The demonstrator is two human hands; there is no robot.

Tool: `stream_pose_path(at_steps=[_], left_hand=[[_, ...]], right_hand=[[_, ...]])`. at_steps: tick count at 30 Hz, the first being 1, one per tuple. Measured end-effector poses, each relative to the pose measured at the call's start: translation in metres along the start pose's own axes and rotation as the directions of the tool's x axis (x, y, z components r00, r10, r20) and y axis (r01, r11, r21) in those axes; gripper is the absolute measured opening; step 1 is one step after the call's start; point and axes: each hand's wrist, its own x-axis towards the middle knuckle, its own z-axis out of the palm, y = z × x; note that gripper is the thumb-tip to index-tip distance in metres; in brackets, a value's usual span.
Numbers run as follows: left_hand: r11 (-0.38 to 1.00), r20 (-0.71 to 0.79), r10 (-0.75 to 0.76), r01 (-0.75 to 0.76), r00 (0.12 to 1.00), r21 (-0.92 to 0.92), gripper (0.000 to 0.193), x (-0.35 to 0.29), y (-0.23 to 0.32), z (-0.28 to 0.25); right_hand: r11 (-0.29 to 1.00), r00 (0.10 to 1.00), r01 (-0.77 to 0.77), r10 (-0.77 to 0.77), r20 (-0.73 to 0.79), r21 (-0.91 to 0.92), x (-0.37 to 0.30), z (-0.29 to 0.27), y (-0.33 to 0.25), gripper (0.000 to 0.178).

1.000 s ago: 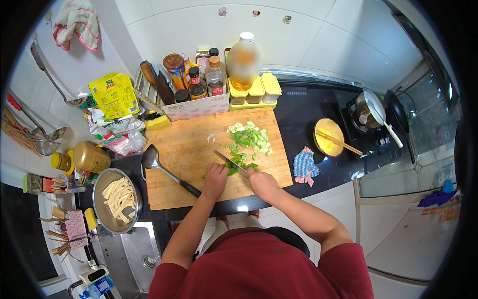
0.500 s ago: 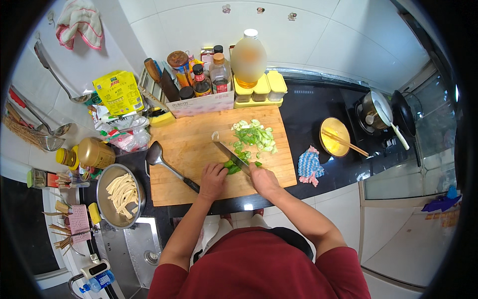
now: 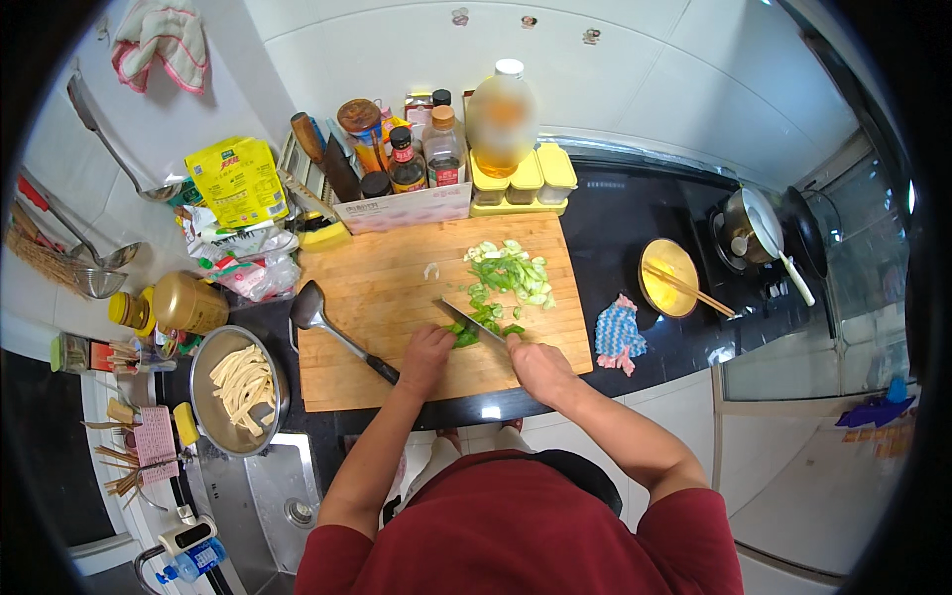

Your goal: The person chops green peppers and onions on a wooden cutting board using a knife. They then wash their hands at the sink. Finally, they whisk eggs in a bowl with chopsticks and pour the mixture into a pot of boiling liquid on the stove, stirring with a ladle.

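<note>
My right hand [image 3: 541,368] is closed round the handle of a kitchen knife [image 3: 474,322], whose blade slants up and left across a green pepper [image 3: 464,337] on the wooden cutting board [image 3: 367,268]. With fingers curled, my left hand [image 3: 428,354] presses the pepper just left of the blade. Cut green pieces [image 3: 486,313] lie beyond the knife. Farther back is a heap of chopped scallion [image 3: 511,270], pale and green. A spatula [image 3: 337,328] with a black handle rests on the board's left side, near my left hand.
Left of the board stands a steel bowl [image 3: 202,397] of pale strips, beside the sink [image 3: 273,476]. Bottles fill a box [image 3: 407,208] behind the board. On the right are a blue-pink cloth [image 3: 620,334], a bowl of beaten egg [image 3: 662,260] with chopsticks, and a pot [image 3: 739,220] on the stove.
The knife has shifted slightly right and toward me, its tip now nearer the pepper. My right hand has moved a little right with it; my left hand stays on the pepper.
</note>
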Motion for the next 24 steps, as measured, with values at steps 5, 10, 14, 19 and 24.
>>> stream_pose_path(at_steps=[5, 10, 14, 19, 24], left_hand=[[0.999, 0.006, 0.020, -0.020, 1.000, 0.033, 0.022, 0.004, 0.003, 0.001], [1.000, 0.002, -0.015, 0.015, 1.000, 0.007, 0.021, 0.004, 0.004, -0.001], [0.999, 0.093, -0.047, 0.047, 0.995, 0.003, 0.021, 0.001, 0.001, -0.003], [1.000, 0.023, -0.002, 0.002, 1.000, 0.022, 0.021, 0.002, 0.003, -0.003], [1.000, 0.016, -0.019, 0.019, 1.000, -0.001, 0.021, 0.001, 0.005, -0.005]], right_hand=[[0.998, 0.996, -0.016, 0.021, -0.089, 0.063, 0.029, 0.043, 0.000, 0.013], [0.997, 0.988, -0.011, 0.022, -0.152, 0.076, 0.036, 0.047, -0.004, 0.013], [0.994, 0.991, -0.062, 0.073, -0.111, 0.095, 0.012, 0.022, -0.009, 0.015], [0.998, 0.997, -0.037, 0.040, -0.058, 0.045, 0.000, 0.015, -0.009, 0.015], [1.000, 0.998, -0.010, 0.010, -0.062, 0.007, 0.016, 0.025, -0.020, 0.015]])
